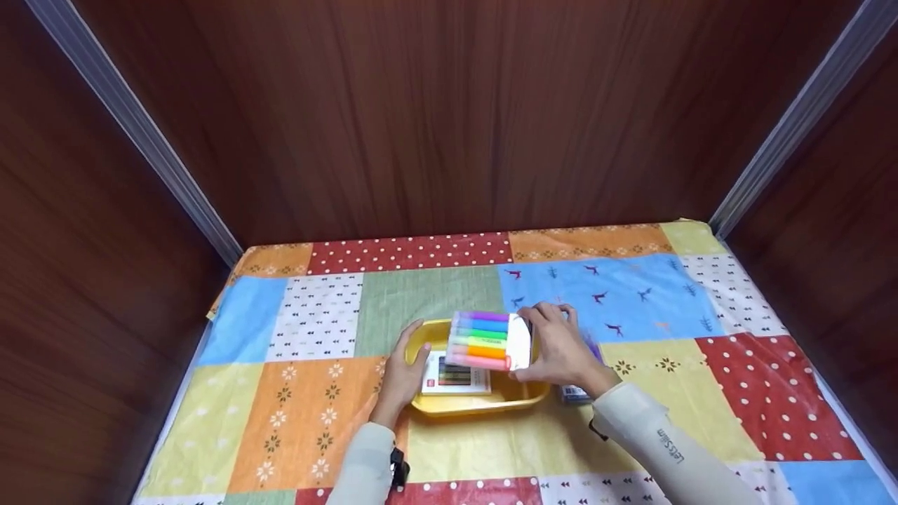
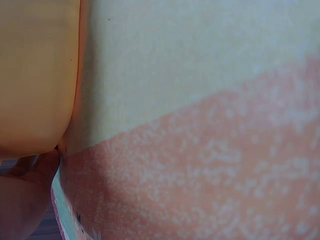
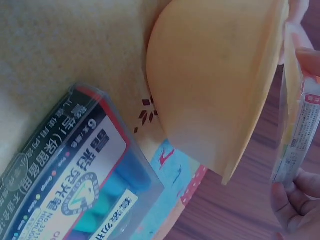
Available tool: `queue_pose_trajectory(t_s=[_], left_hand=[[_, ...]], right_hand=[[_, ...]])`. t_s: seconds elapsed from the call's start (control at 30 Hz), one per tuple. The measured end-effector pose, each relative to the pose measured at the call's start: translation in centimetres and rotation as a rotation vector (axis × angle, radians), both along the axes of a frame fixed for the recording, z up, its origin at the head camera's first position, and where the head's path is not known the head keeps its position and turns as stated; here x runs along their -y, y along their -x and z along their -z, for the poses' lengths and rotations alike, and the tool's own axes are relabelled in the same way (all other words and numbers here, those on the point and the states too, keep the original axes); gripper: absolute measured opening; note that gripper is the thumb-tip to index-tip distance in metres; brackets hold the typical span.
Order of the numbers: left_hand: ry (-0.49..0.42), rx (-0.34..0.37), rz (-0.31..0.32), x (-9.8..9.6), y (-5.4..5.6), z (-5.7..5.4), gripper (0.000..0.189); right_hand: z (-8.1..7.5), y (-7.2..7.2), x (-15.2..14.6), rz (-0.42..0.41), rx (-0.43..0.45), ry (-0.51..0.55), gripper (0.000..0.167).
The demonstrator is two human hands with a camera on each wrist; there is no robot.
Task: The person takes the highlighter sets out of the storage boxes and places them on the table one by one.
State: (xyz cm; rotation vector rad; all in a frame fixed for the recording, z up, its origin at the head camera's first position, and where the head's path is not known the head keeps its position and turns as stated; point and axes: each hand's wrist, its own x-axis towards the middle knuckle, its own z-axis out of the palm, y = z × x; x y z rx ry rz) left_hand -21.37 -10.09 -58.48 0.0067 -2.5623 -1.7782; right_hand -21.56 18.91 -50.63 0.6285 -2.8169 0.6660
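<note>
A yellow plastic basket [image 1: 484, 407] stands on the patchwork cloth. At its left end my left hand [image 1: 401, 375] holds the rim, with the thumb on the inner side and the fingers along the outside. My right hand [image 1: 559, 348] pinches one end of a clear pack of highlighters [image 1: 483, 341] in rainbow colours, held tilted over the basket. Inside the basket lies a white box [image 1: 456, 379] with a picture of coloured sticks, partly covered by the pack. In the right wrist view, the held pack [image 3: 299, 135] appears edge-on beside the basket's wall [image 3: 215, 75].
Right of the basket, another pack of highlighters [image 3: 100, 170] lies on the cloth, mostly hidden under my right forearm in the head view. Brown wood-look panels [image 1: 435, 119] enclose the table at the back and both sides.
</note>
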Motion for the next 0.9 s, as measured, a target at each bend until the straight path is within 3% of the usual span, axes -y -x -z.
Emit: queue_pose_trajectory(t_s=[0.33,0.9], left_hand=[[0.001,-0.025,-0.005,0.0,-0.1,-0.1,0.050],[-0.013,-0.019,-0.003,-0.2,-0.1,-0.1,0.052]], right_hand=[[-0.8,-0.5,-0.8,0.076,-0.023,0.039,0.106],[-0.4,-2.1,-2.7,0.209,-0.041,0.060,0.107]])
